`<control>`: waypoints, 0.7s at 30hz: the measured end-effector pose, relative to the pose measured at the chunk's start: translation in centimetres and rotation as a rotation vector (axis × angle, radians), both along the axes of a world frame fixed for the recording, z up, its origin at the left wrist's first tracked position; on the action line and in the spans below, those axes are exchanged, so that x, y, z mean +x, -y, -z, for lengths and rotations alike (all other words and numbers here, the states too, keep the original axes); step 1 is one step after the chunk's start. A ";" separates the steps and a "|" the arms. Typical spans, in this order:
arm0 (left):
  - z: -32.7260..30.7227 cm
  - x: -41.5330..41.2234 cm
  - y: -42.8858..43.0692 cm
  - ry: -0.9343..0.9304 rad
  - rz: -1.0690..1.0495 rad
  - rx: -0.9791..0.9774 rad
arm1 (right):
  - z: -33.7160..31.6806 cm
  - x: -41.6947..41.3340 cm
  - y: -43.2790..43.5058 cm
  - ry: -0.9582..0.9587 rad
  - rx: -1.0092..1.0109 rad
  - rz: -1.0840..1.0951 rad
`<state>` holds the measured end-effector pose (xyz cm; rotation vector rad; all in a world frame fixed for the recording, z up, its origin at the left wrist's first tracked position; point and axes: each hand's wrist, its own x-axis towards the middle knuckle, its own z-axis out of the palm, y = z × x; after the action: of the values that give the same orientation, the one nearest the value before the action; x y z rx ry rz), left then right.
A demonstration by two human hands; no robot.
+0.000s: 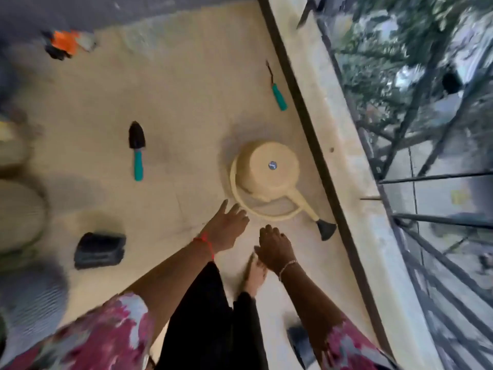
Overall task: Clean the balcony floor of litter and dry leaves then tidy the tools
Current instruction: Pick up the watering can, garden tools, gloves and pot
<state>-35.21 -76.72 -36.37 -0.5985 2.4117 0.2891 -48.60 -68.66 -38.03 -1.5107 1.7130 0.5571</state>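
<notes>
Both empty: left hand (226, 228) spread, right hand (274, 252) relaxed.

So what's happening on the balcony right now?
A person bends over a cream watering can lying tipped on the balcony floor. The left hand reaches, fingers straight, toward its loop handle without gripping it; the right hand hangs beside it, holding nothing. A teal-handled trowel and a thin teal-handled tool lie loose on the floor.
</notes>
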 end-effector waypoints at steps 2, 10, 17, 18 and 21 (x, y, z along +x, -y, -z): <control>7.0 -0.3 1.2 0.040 0.077 0.041 | 6.4 0.2 1.9 -0.020 0.002 0.100; 21.0 0.1 3.3 0.052 0.024 0.117 | 22.9 -2.0 4.2 -0.083 0.179 0.282; 20.4 0.3 2.6 -0.101 0.002 0.013 | 20.1 -1.9 3.5 -0.112 -0.013 0.168; 20.0 0.2 2.7 -0.172 -0.001 -0.025 | 18.9 -1.9 3.4 -0.112 -0.037 0.178; 17.0 -1.3 3.4 -0.324 -0.058 -0.054 | 14.0 -2.7 3.3 -0.086 -0.064 0.168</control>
<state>-36.54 -80.14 -53.36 -0.6917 2.7234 0.3706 -51.32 -72.00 -52.01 -1.3878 1.9196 0.4900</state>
